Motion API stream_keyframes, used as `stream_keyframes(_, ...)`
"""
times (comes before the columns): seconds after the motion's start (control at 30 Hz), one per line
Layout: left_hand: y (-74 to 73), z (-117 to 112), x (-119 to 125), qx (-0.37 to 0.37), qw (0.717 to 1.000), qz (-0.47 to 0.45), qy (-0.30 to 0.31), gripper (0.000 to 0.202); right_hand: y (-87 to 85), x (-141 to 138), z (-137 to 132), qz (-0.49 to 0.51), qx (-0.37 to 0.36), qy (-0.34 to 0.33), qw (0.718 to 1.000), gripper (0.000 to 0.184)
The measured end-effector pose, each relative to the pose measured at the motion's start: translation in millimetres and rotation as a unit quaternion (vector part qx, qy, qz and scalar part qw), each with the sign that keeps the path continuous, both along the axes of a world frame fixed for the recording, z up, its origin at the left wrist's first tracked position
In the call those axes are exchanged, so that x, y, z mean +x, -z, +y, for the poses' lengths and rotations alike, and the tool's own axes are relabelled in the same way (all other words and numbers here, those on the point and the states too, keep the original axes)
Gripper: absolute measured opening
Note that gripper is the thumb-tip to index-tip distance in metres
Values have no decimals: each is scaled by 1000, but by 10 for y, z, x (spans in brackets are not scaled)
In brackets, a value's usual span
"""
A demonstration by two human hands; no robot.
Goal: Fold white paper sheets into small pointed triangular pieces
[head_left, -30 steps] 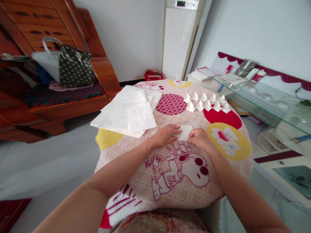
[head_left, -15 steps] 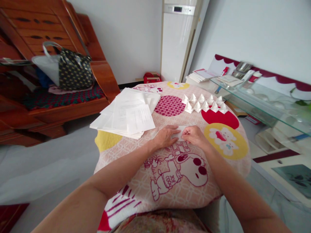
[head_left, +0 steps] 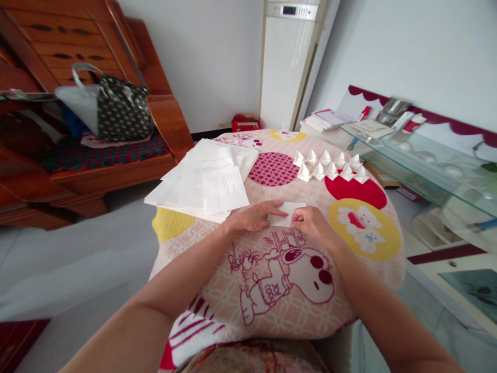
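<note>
A small white folded paper [head_left: 289, 211] lies on the cartoon-print cloth of the round table [head_left: 272, 290]. My left hand [head_left: 254, 216] rests on the paper's left part, fingers stretched flat and pointing right. My right hand [head_left: 312, 223] sits at its right end with the fingers curled in a pinch on the paper's edge. Several small white folded paper pieces [head_left: 330, 166] stand in two rows farther back on the table.
A loose stack of white sheets [head_left: 202, 178] covers the table's left side. A glass shelf unit [head_left: 423, 160] with small items stands to the right. A wooden bench [head_left: 89, 134] with a dotted bag [head_left: 120, 106] is at the left, a white floor unit [head_left: 283, 62] behind.
My left hand has slid left along the paper and my right hand has come in from the right end, so the paper now looks narrower between them.
</note>
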State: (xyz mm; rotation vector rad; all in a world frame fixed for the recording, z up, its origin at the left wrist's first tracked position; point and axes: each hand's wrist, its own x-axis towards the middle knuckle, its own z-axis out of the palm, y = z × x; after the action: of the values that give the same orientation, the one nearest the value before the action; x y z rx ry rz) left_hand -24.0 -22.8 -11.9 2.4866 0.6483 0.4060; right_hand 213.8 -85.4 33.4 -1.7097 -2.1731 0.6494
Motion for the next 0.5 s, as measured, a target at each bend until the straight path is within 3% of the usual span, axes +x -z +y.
stream_keyframes(0.13,-89,20,-99,-28,999,-9,26,74,-108,-54,-150,-180,71,-63,979,5)
stream_keyframes(0.23,-113,-2,-96,-40,998,-38,2,64,-94,-105,-211,-255,89,-100,958,10)
stream_keyframes(0.4,-51,-83,19,5,998,-37,-42,58,76,-111,-216,-312,140,-155,927,25)
stream_keyframes(0.5,-9,-127,85,47,997,-5,-57,52,117,-78,-200,-307,152,-152,927,23)
